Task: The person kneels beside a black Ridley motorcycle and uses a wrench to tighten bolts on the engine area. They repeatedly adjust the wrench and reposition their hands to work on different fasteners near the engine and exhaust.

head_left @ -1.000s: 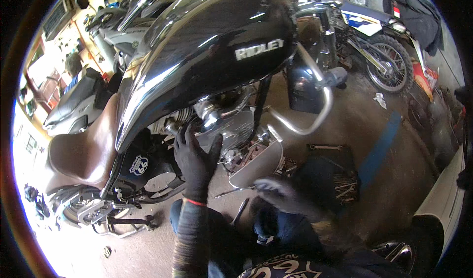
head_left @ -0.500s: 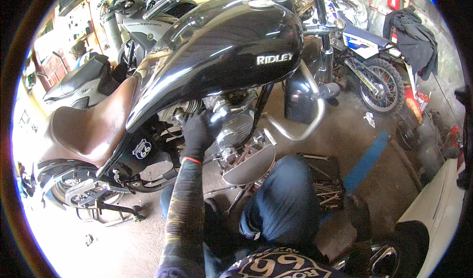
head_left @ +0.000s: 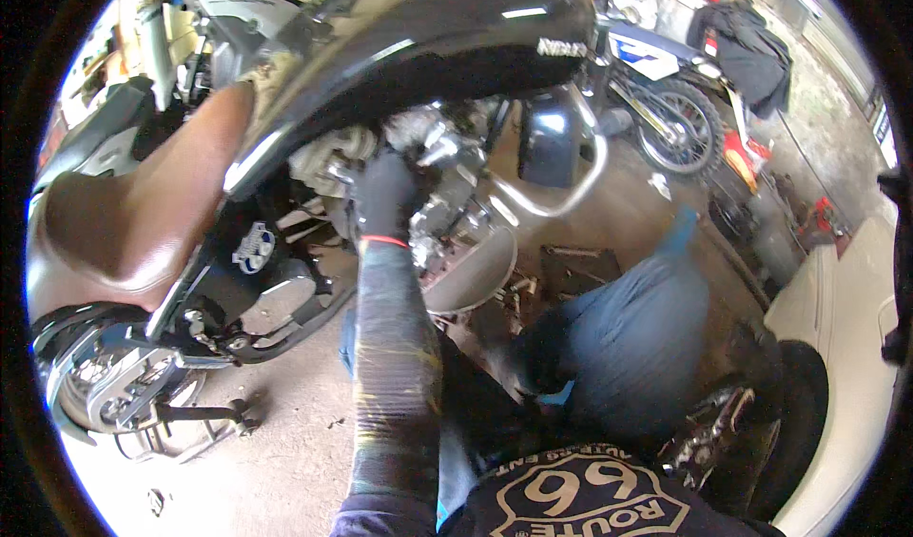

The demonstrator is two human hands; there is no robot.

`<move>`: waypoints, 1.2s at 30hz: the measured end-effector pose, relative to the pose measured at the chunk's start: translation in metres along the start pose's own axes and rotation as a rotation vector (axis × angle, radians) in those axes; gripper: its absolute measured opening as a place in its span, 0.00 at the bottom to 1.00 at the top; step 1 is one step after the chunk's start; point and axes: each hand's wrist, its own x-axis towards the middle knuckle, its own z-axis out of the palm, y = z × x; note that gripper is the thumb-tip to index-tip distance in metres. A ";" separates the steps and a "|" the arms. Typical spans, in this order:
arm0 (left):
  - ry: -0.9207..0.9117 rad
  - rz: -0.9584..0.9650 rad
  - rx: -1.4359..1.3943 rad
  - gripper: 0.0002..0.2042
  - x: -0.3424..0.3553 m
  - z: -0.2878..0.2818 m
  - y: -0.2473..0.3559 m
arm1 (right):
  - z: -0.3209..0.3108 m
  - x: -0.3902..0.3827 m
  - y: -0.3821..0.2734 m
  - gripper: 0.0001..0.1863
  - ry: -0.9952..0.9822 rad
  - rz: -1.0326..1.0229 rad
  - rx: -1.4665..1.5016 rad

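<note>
My left hand [head_left: 385,195], in a dark glove with a red band at the wrist, is at the engine [head_left: 455,185] of a black motorcycle. Its fingers curl in at the finned cylinder [head_left: 328,156], below the glossy tank [head_left: 447,47]. What they grip is blurred and hidden by the hand. A patterned sleeve [head_left: 395,347] covers that forearm. Beyond my raised knee [head_left: 647,318], a dark, blurred shape [head_left: 756,347] could be my gloved right hand; its fingers do not show. Below the engine hangs a grey footboard [head_left: 475,275].
A brown seat [head_left: 143,204] is at left, above a stand [head_left: 200,413]. Tools lie in a dark tray [head_left: 575,263] on the floor, partly behind my knee. A curved chrome bar [head_left: 585,180] juts from the bike. A dirt bike [head_left: 680,128] stands behind, and a pale panel [head_left: 846,337] at right.
My view has shifted, so the motorcycle sits higher and further left. My knee has swung right and up, covering part of the tools. My left hand remains at the engine.
</note>
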 end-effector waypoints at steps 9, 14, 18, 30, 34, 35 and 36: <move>-0.184 0.063 -0.297 0.20 0.001 -0.001 -0.012 | -0.054 -0.009 -0.022 0.24 0.385 0.020 0.092; -0.161 0.180 -0.343 0.20 0.004 0.001 -0.018 | -0.046 0.024 -0.021 0.21 0.232 0.087 0.220; -0.120 0.092 -0.332 0.17 -0.001 0.004 -0.012 | -0.014 0.067 0.018 0.19 0.059 -0.164 -0.013; -0.033 0.065 0.177 0.16 0.003 0.007 -0.036 | 0.081 0.140 0.247 0.18 -0.047 0.246 0.070; 0.021 -0.025 0.183 0.16 -0.011 0.001 -0.038 | 0.183 0.130 0.301 0.18 -0.217 0.324 0.040; 0.028 -0.041 0.192 0.16 -0.014 -0.001 -0.037 | 0.207 0.126 0.310 0.18 -0.258 0.335 0.029; 0.032 -0.051 0.203 0.17 -0.016 -0.002 -0.035 | 0.231 0.122 0.316 0.18 -0.300 0.342 0.021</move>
